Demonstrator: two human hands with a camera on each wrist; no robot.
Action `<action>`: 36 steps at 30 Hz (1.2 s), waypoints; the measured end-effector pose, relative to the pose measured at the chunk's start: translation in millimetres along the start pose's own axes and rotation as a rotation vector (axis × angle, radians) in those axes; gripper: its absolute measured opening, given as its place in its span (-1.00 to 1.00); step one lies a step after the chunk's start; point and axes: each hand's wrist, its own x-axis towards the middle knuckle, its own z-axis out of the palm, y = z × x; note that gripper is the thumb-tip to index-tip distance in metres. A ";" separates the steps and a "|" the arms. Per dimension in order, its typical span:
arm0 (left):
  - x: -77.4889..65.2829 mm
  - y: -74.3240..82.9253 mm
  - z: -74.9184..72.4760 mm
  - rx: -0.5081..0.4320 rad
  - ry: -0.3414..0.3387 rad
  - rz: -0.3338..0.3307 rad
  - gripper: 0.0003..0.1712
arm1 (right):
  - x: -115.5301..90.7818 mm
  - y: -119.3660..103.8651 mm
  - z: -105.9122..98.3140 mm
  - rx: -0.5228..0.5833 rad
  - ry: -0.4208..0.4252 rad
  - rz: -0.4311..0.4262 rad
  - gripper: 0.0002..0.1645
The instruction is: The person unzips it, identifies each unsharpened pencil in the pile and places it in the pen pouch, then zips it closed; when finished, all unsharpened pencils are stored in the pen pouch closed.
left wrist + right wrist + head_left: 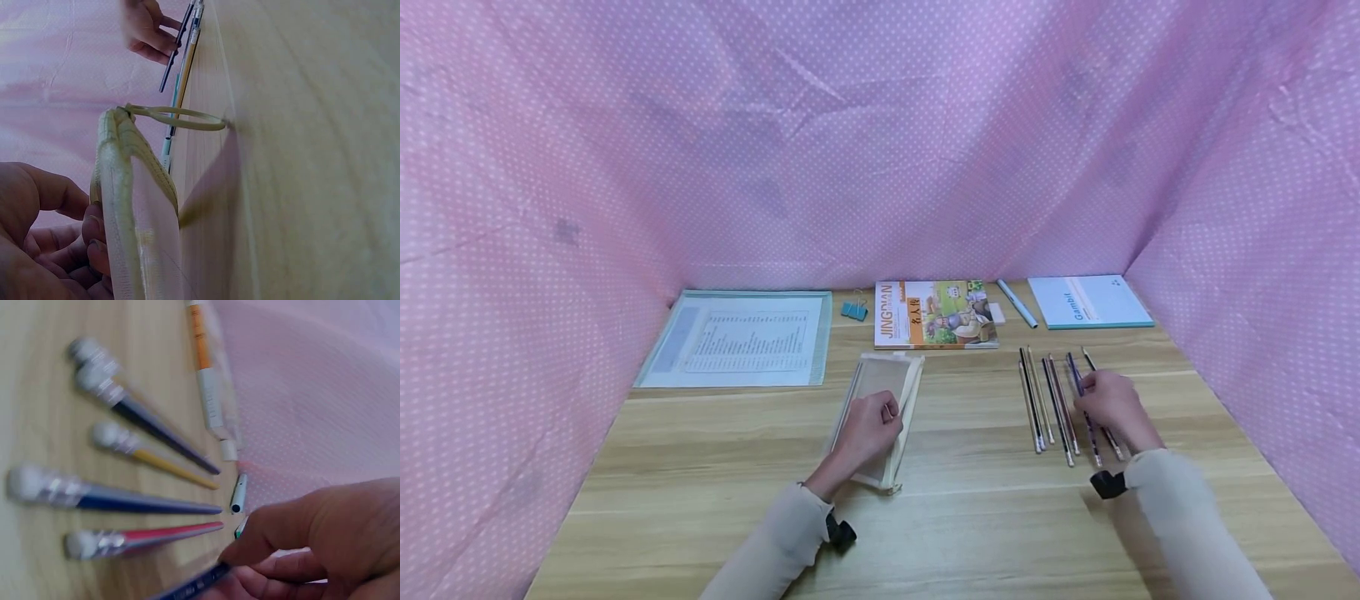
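Observation:
A pale mesh zip pouch (886,377) lies lengthwise on the table. My left hand (867,427) is over it, and in the left wrist view its thumb and fingers pinch the pouch's zipped edge (119,187). A cord loop (181,119) sticks out from the pouch's end. To the right, several pencils (1058,408) with white erasers lie side by side, eraser ends towards me. At the right of this row my right hand (1112,404) pinches a dark blue pencil (199,584) between thumb and fingers. Another dark pencil (1111,440) shows partly under that hand.
Along the back stand a clear document folder (745,342) with a printed sheet, a teal binder clip (854,311), an illustrated book (936,315), a light blue pen (1017,303) and a pale blue notebook (1090,302). Pink dotted cloth (880,142) encloses the table's back and sides.

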 end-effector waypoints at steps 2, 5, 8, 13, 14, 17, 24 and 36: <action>0.5 0.2 -0.3 -0.001 -0.005 -0.003 -0.91 | -0.3 1.1 -1.6 0.107 -0.027 0.025 -0.48; 1.0 0.7 -1.1 -0.004 -0.010 -0.009 -0.91 | -0.7 2.8 -3.4 0.279 -0.071 0.069 -0.41; 0.6 0.1 -0.9 0.001 0.000 0.002 -0.90 | -2.0 4.9 -3.3 0.419 -0.103 0.072 -0.37; 0.0 -1.9 0.8 0.003 0.010 0.013 -0.89 | -4.0 8.5 3.8 0.679 -0.194 0.060 -0.36; -0.1 -2.3 1.3 0.001 0.008 0.012 -0.89 | -4.4 8.7 6.4 0.735 -0.215 0.050 -0.38; -0.1 -3.4 2.5 -0.006 0.005 0.005 -0.89 | -5.9 6.5 15.7 0.873 -0.248 0.017 -0.48; -0.3 -3.5 3.8 0.005 0.002 -0.003 -0.89 | -9.0 -14.3 39.0 1.059 -0.303 -0.039 -0.72; 0.1 -3.1 4.1 0.004 0.011 0.006 -0.89 | -15.4 -73.9 91.5 1.145 -0.468 -0.039 -0.60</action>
